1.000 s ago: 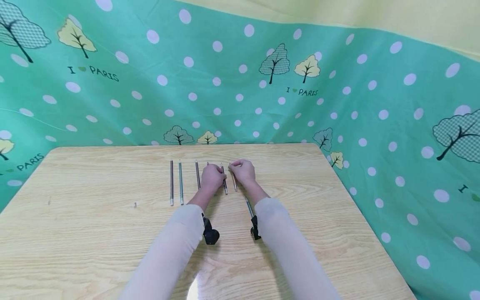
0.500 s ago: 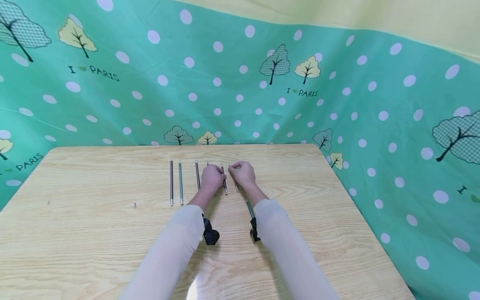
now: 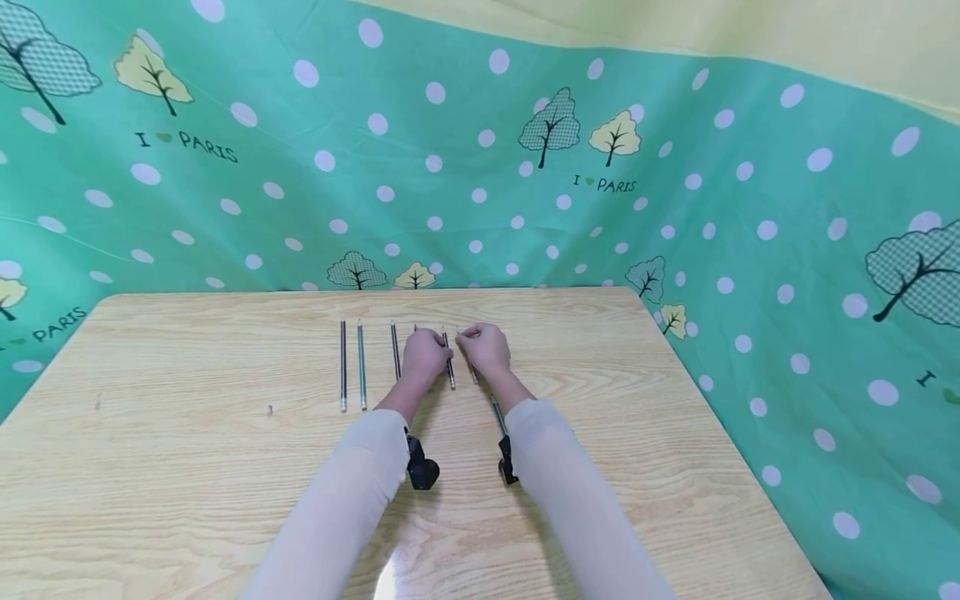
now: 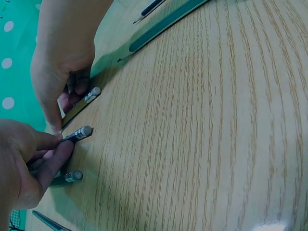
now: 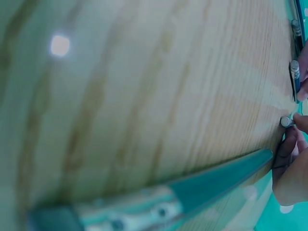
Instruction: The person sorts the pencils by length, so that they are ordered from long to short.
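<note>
My left hand (image 3: 426, 354) pinches a dark pencil (image 3: 452, 375) between thumb and finger; its white eraser end (image 4: 86, 130) points toward me in the left wrist view. Just to the right, my right hand (image 3: 487, 348) has its fingertips on a gold-brown pencil (image 4: 77, 111), which lies slanted and is mostly covered by the hand in the head view. Beneath the left hand, a green pencil (image 4: 72, 176) shows only its eraser end. A teal pencil (image 3: 498, 415) lies under my right wrist and looms large in the right wrist view.
Left of my hands, a dark pencil (image 3: 343, 367), a teal pencil (image 3: 362, 367) and another dark pencil (image 3: 395, 350) lie roughly parallel. A tiny grey piece (image 3: 270, 410) sits farther left on the wooden table (image 3: 187, 483). A green dotted cloth (image 3: 450, 167) hangs behind.
My right hand has shifted slightly toward me, covering more of the gold-brown pencil, whose eraser end has moved a little right. The left hand stays in place.
</note>
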`<control>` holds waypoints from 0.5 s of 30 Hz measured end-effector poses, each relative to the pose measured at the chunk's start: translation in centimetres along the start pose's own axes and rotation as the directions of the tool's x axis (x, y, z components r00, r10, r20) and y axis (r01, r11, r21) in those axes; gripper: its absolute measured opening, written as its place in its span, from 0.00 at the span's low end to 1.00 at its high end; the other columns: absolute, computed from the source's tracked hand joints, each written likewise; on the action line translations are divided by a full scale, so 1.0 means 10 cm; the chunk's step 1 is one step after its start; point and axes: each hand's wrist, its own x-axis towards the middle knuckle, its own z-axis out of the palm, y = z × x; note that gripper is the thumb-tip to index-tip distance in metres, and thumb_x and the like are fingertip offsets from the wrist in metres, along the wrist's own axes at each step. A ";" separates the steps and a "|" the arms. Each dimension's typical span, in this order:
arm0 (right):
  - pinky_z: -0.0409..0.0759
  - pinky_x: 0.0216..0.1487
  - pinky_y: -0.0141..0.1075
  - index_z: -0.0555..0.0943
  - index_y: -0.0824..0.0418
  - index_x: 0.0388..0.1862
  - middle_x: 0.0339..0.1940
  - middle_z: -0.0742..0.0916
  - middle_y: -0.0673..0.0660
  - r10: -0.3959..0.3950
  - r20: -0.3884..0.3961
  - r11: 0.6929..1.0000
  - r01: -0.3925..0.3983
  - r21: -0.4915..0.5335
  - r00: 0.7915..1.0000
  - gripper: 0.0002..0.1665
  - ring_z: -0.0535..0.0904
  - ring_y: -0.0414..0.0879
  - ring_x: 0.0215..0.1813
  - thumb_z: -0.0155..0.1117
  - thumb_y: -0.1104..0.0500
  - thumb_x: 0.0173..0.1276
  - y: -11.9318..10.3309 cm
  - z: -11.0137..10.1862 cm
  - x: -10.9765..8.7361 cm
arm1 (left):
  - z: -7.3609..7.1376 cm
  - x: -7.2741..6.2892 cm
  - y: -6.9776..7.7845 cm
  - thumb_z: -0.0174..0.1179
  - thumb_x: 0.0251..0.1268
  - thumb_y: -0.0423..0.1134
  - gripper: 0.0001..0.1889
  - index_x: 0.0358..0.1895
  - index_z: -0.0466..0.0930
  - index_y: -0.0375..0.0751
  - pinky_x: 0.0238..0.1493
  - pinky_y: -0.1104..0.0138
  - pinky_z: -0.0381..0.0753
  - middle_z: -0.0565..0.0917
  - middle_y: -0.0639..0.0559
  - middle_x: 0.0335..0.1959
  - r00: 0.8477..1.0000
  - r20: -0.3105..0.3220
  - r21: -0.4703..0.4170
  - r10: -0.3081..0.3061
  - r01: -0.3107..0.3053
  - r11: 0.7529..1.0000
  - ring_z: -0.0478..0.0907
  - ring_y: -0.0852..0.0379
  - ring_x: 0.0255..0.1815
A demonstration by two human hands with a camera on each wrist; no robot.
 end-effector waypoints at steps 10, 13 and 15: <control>0.76 0.39 0.36 0.84 0.54 0.36 0.40 0.86 0.51 -0.002 -0.004 1.000 0.002 -0.015 1.000 0.10 0.80 0.47 0.41 0.64 0.49 0.62 0.01 0.00 0.01 | 0.00 0.00 0.01 0.61 0.59 0.34 0.09 0.42 0.79 0.34 0.29 0.71 0.80 0.82 0.42 0.38 1.000 -0.001 -0.002 -0.002 0.002 1.000 0.80 0.56 0.28; 0.76 0.38 0.36 0.84 0.54 0.36 0.39 0.86 0.51 -0.001 0.000 1.000 0.001 -0.012 1.000 0.10 0.80 0.47 0.40 0.64 0.49 0.62 0.00 0.00 0.01 | 0.01 -0.01 0.01 0.61 0.59 0.34 0.09 0.42 0.78 0.34 0.29 0.71 0.80 0.82 0.42 0.37 1.000 -0.002 0.000 -0.005 0.005 1.000 0.80 0.56 0.27; 0.76 0.37 0.36 0.84 0.54 0.36 0.39 0.86 0.51 0.001 0.003 1.000 -0.001 -0.011 1.000 0.10 0.80 0.47 0.40 0.64 0.49 0.62 0.00 0.00 0.01 | 0.01 -0.01 0.01 0.61 0.59 0.34 0.09 0.41 0.78 0.34 0.29 0.71 0.80 0.82 0.43 0.36 1.000 -0.003 0.002 -0.006 0.006 1.000 0.80 0.56 0.27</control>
